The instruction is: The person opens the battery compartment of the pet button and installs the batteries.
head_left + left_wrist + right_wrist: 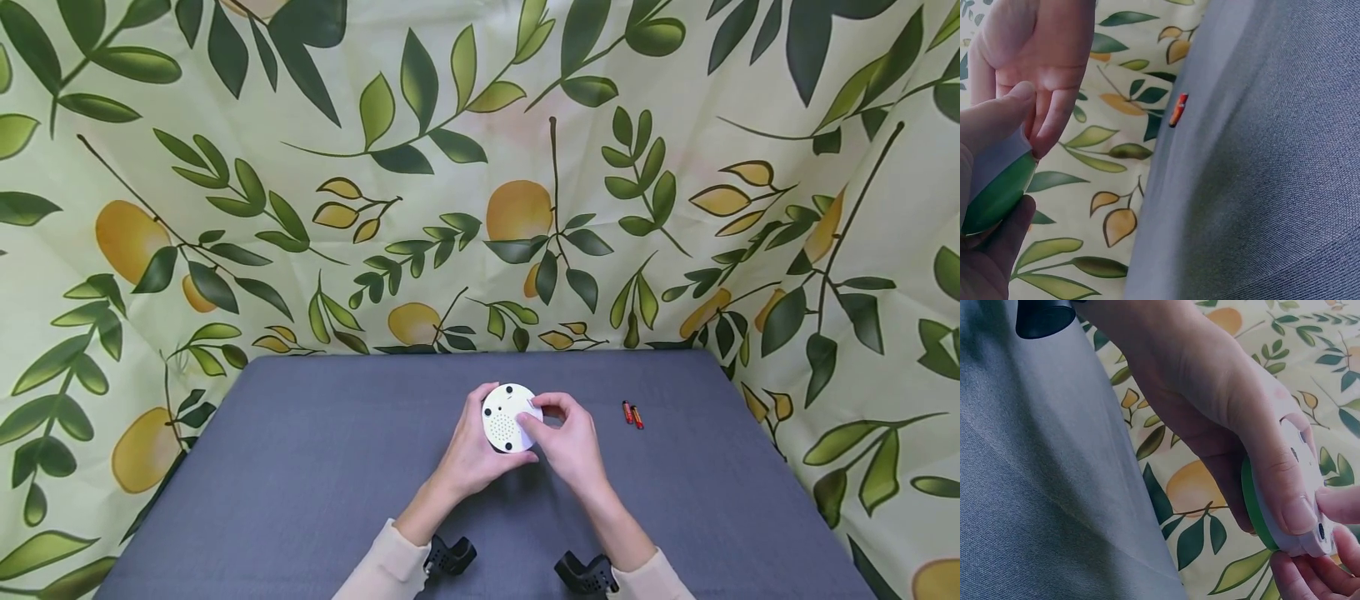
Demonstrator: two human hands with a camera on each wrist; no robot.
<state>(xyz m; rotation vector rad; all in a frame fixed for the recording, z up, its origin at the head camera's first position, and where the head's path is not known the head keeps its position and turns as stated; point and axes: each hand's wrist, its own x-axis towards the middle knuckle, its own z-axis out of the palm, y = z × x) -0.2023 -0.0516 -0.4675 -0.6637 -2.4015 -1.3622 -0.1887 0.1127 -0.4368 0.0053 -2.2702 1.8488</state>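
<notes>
A round white device point(498, 427) with black feet and a patch of small holes faces up in the head view, above the table. Its other side is green, as the device's rim point(1004, 190) shows in the left wrist view. My left hand point(467, 457) grips it by the left and lower edge, thumb at the bottom. From the right, my right hand point(572, 440) pinches its edge. In the right wrist view the right thumb point(1288, 494) lies on the white face, with the fingers behind the green side, partly hidden.
Two small red batteries point(628, 412) lie side by side on the grey table point(315, 467), to the right of the hands. A leaf-and-fruit patterned cloth point(450, 167) hangs behind the table and along its sides. Black wrist mounts point(588, 575) sit at both cuffs.
</notes>
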